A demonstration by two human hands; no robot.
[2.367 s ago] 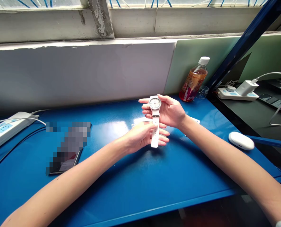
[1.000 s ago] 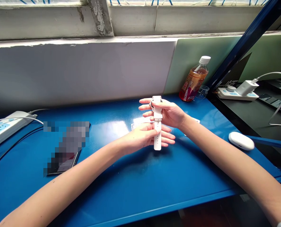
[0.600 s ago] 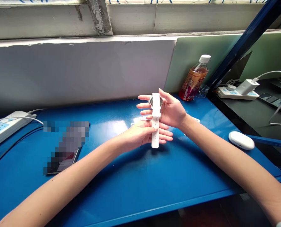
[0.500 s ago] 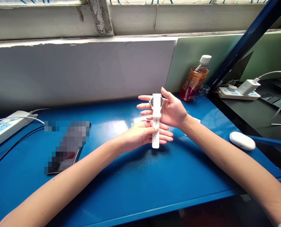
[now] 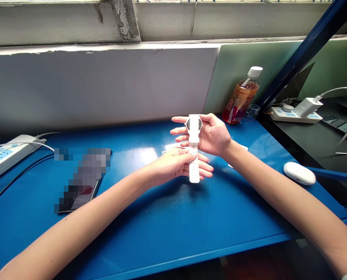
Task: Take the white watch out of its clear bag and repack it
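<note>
A white wristwatch is held upright above the desk, its strap fastened into a loop with the loose end hanging down. The round case shows behind the front band. My left hand pinches the lower strap, thumb in front and fingers stretched behind it. Around the upper part is my right hand, palm facing me, its thumb against the top of the strap and its fingers passing behind the watch. The fingers' exact contact at the back is hidden.
A dark phone, partly pixelated, lies left on the blue desk, near a white power strip with cables. At the back right stand a drink bottle and a clear cup. A white oval case sits near the right edge.
My right thumb has come down from a raised position onto the top of the watch strap. My left hand keeps its pinch, and the watch has barely shifted.
</note>
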